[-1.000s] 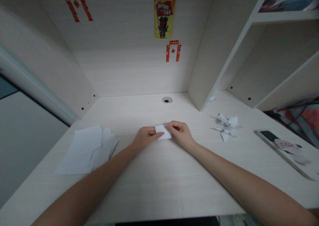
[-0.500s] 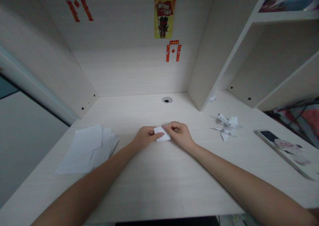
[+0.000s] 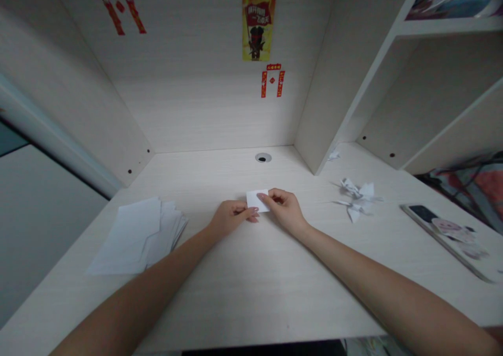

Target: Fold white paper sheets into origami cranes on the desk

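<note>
A small white piece of paper (image 3: 256,203) is held up between my two hands, over the middle of the desk. My left hand (image 3: 233,214) pinches its lower left corner, thumb in front and fingertips showing below the edge. On the other side, my right hand (image 3: 286,209) grips the right part, its thumb lying across the front face and its fingers behind. Whether the paper is folded I cannot tell. To the left, near my forearm, lies a stack of white paper sheets (image 3: 137,230). Several folded paper pieces (image 3: 358,195) lie in a cluster to the right.
A phone (image 3: 444,235) in a decorated case lies at the right of the desk (image 3: 236,298). A cable hole (image 3: 263,157) is set near the back wall. An upright divider (image 3: 326,94) stands at the back right, beside dark cables and red cloth (image 3: 475,188).
The small paper has been turned and raised slightly. My right thumb has moved further onto its face, and my left fingers now show beneath its lower edge.
</note>
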The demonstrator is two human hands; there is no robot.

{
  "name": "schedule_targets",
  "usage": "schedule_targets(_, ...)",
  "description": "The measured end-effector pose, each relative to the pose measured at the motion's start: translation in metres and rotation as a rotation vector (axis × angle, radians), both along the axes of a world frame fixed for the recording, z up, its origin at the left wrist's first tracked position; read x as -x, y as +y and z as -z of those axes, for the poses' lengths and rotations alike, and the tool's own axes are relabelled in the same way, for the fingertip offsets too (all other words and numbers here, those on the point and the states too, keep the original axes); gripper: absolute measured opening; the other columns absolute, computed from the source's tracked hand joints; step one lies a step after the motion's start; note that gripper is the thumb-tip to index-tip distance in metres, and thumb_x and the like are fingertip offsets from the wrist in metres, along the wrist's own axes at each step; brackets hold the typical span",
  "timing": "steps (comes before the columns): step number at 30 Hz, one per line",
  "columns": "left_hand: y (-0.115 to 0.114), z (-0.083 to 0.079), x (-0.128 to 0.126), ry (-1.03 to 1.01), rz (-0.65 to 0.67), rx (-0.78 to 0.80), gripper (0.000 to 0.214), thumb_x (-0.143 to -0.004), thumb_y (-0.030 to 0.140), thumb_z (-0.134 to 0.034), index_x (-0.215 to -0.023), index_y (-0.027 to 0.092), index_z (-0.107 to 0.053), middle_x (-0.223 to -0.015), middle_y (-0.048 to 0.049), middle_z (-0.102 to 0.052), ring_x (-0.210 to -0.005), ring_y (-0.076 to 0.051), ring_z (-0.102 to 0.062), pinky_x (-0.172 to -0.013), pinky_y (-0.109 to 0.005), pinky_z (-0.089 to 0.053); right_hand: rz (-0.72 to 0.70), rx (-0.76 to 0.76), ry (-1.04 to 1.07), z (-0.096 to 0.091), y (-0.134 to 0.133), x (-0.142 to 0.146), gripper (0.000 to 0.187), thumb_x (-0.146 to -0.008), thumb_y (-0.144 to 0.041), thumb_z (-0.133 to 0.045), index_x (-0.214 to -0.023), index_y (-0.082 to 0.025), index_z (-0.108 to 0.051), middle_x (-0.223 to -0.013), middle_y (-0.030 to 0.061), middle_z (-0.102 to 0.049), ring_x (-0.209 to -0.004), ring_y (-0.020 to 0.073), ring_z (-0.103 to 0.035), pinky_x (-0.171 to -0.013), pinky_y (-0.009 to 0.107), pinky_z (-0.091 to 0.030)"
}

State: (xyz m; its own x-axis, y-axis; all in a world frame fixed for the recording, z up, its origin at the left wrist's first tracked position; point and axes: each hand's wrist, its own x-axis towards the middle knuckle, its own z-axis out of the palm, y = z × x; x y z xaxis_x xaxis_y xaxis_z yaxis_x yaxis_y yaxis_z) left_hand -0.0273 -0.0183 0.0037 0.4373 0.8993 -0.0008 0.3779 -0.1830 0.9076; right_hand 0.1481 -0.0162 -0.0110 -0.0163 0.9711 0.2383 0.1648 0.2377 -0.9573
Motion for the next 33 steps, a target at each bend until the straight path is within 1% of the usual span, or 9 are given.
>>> schedule_targets(5, 0.002, 0.002, 0.001, 0.025, -0.014, -0.038, 0.037, -0.079, 0.043, -0.053, -0.075, 0.013, -0.073, -0.077, -0.0082, -0.073, -0.071, -0.018, -0.065, -0.064, -0.023, -0.044, -0.095, -0.006, -0.049, 0.004, -0.001, 0.001, 0.029, -0.068, -0.046, -0.066, -0.069, -0.017, -0.067, -0.063, 0.0022, -0.062, -0.058, 0.0139, -0.051, -0.053, 0.025, -0.038)
schedule_targets(9, 0.002, 0.005, 0.002, 0.04, 0.009, -0.062, 0.036, -0.078, 0.043, -0.054, -0.074, 0.013, -0.073, -0.077, -0.0079, -0.073, -0.069, -0.017, -0.064, -0.061, -0.022, -0.043, -0.152, 0.017, -0.058, 0.008, 0.001, 0.0, 0.031, -0.065, -0.048, -0.067, -0.066, -0.017, -0.068, -0.059, 0.0024, -0.062, -0.057, 0.0152, -0.052, -0.05, 0.025, -0.037)
schedule_targets(12, 0.002, 0.005, 0.003, 0.052, 0.013, -0.06, 0.037, -0.079, 0.043, -0.053, -0.074, 0.013, -0.073, -0.078, -0.0083, -0.073, -0.069, -0.018, -0.065, -0.062, -0.022, -0.044, -0.127, 0.024, -0.041, 0.007, 0.002, -0.001, 0.033, -0.063, -0.049, -0.069, -0.062, -0.016, -0.066, -0.055, 0.0012, -0.059, -0.053, 0.0138, -0.05, -0.048, 0.024, -0.035)
schedule_targets(15, 0.003, 0.004, 0.003, 0.056, 0.036, -0.059, 0.038, -0.08, 0.043, -0.051, -0.075, 0.013, -0.074, -0.079, -0.0086, -0.073, -0.071, -0.018, -0.065, -0.064, -0.023, -0.045, -0.079, 0.034, -0.028, 0.003, 0.002, -0.001, 0.033, -0.059, -0.047, -0.072, -0.055, -0.015, -0.062, -0.05, -0.0014, -0.054, -0.048, 0.0105, -0.044, -0.046, 0.023, -0.031)
schedule_targets(20, 0.003, 0.002, 0.002, 0.031, 0.036, -0.05, 0.038, -0.079, 0.044, -0.052, -0.07, 0.014, -0.073, -0.078, -0.0081, -0.073, -0.074, -0.019, -0.066, -0.069, -0.024, -0.046, -0.057, 0.072, 0.037, -0.002, 0.0, -0.001, 0.033, -0.058, -0.044, -0.073, -0.052, -0.015, -0.058, -0.049, -0.0028, -0.049, -0.046, 0.0086, -0.039, -0.045, 0.023, -0.027)
schedule_targets(23, 0.002, 0.001, 0.002, 0.029, 0.034, -0.045, 0.039, -0.079, 0.046, -0.053, -0.072, 0.013, -0.073, -0.077, -0.0085, -0.073, -0.071, -0.018, -0.066, -0.066, -0.023, -0.045, -0.067, 0.077, 0.081, -0.001, 0.0, -0.001, 0.031, -0.062, -0.043, -0.071, -0.054, -0.015, -0.059, -0.05, -0.0025, -0.049, -0.047, 0.0086, -0.039, -0.046, 0.023, -0.027)
schedule_targets(26, 0.001, 0.001, 0.002, 0.02, 0.033, -0.055, 0.04, -0.079, 0.046, -0.052, -0.072, 0.012, -0.073, -0.076, -0.0088, -0.073, -0.07, -0.018, -0.065, -0.066, -0.023, -0.045, -0.086, 0.08, 0.117, 0.001, 0.0, -0.001, 0.03, -0.064, -0.043, -0.07, -0.058, -0.015, -0.062, -0.053, -0.0015, -0.053, -0.049, 0.009, -0.041, -0.047, 0.023, -0.027)
schedule_targets(33, 0.001, 0.003, 0.001, -0.021, 0.045, -0.032, 0.041, -0.08, 0.045, -0.052, -0.066, 0.011, -0.071, -0.075, -0.0102, -0.072, -0.073, -0.019, -0.067, -0.069, -0.024, -0.047, -0.072, 0.157, 0.235, 0.0, 0.0, 0.0, 0.029, -0.057, -0.04, -0.076, -0.056, -0.015, -0.06, -0.053, -0.0015, -0.056, -0.049, 0.0096, -0.043, -0.048, 0.024, -0.03)
